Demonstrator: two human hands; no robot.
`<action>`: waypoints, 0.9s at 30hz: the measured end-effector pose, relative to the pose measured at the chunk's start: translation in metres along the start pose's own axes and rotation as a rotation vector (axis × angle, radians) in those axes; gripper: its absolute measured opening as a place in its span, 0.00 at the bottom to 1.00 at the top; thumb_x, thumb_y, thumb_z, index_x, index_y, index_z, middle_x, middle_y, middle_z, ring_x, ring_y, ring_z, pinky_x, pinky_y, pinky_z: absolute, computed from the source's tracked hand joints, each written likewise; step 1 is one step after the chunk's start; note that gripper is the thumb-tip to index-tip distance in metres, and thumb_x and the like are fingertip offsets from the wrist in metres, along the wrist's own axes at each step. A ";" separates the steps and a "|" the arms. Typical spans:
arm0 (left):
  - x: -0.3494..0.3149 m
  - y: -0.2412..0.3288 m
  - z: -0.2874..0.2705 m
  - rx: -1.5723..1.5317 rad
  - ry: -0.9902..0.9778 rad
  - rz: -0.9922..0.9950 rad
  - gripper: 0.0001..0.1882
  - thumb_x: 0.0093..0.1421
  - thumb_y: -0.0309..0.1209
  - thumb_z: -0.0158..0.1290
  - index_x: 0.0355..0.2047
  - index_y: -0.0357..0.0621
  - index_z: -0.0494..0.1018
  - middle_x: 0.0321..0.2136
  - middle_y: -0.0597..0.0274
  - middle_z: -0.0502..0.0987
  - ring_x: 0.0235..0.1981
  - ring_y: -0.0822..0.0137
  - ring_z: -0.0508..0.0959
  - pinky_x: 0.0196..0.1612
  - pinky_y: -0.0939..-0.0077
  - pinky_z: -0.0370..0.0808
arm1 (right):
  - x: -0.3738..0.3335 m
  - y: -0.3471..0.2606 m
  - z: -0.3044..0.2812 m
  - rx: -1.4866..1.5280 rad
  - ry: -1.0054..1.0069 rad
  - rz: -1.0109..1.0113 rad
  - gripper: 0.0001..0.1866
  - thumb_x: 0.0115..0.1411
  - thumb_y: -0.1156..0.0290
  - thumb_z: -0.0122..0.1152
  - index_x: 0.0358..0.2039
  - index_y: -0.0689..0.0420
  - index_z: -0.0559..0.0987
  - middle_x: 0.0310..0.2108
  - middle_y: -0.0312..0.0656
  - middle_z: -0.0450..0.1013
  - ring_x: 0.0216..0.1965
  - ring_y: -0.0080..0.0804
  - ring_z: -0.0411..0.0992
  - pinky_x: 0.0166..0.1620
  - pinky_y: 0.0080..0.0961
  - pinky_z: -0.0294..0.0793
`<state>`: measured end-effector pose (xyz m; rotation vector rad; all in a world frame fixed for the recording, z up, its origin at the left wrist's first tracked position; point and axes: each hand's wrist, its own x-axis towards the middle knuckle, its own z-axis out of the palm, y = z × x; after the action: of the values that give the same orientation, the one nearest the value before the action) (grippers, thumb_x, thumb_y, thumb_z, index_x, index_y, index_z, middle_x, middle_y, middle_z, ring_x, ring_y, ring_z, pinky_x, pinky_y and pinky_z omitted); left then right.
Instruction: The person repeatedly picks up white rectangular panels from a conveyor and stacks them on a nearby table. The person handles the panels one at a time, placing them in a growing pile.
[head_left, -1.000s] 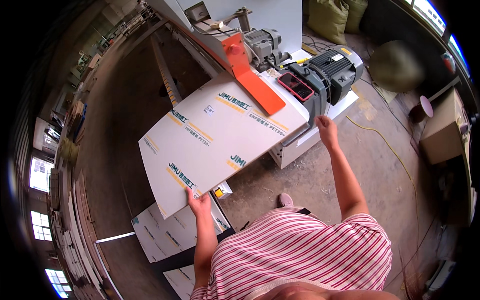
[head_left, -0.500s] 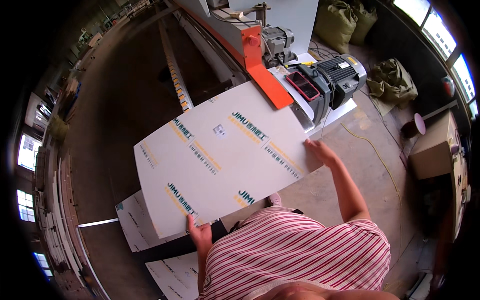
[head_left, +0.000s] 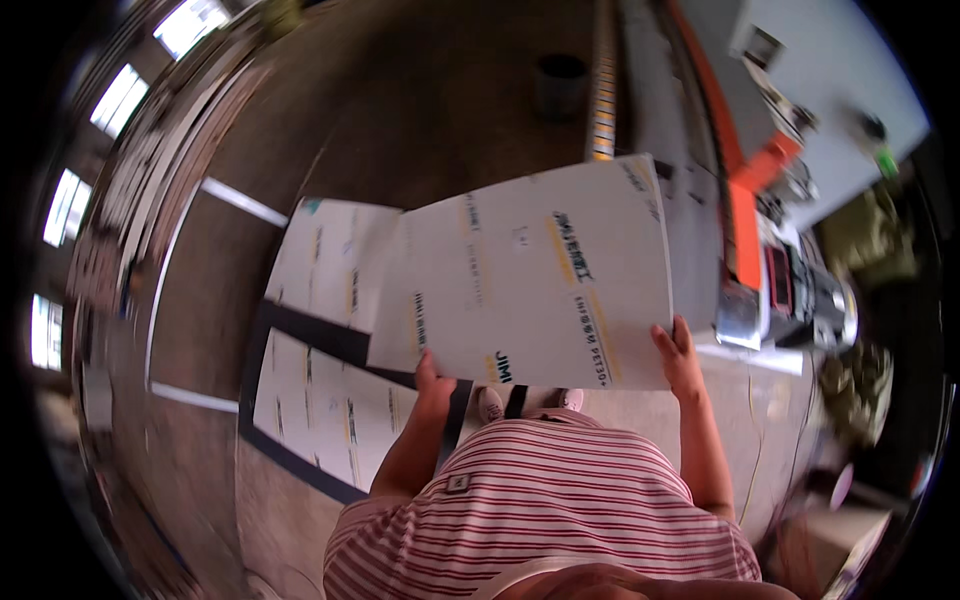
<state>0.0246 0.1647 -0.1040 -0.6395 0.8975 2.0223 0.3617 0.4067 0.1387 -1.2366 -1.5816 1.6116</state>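
Left hand (head_left: 433, 383) and right hand (head_left: 680, 362) grip pale board (head_left: 520, 290) by near edge and near-right corner
Board lies before torso (head_left: 560, 465), left end overlapping another panel (head_left: 325, 255) in view; judged stiff, fairly heavy, slick-faced, chip-prone at corners; wide-set edge hold advised

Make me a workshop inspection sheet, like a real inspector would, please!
Surface: black base on the floor, with two printed white panels lying on it.
Job's things: one printed white held panel, tilted in view, partly covering one lying panel.
Clutter: dark bucket beyond the held panel; green sack at right, blurred.
Hands: left hand grips the near edge; right hand grips the near right corner.
Cables: yellow cable on the floor, right.
Surroundings: machine's orange guard at right; long boards and windows at left.
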 end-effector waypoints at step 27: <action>-0.070 -0.017 0.032 -0.220 -0.263 0.121 0.20 0.63 0.38 0.39 0.50 0.38 0.61 0.45 0.56 0.69 0.47 0.58 0.70 0.50 0.62 0.67 | 0.037 0.046 0.201 -0.079 -0.636 0.349 0.14 0.58 0.68 0.52 0.32 0.70 0.73 0.26 0.44 0.72 0.25 0.29 0.73 0.30 0.21 0.77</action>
<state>0.0728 0.1635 -0.0411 -0.4306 0.5753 2.2712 0.1779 0.3415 0.0615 -1.1468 -1.8810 2.3570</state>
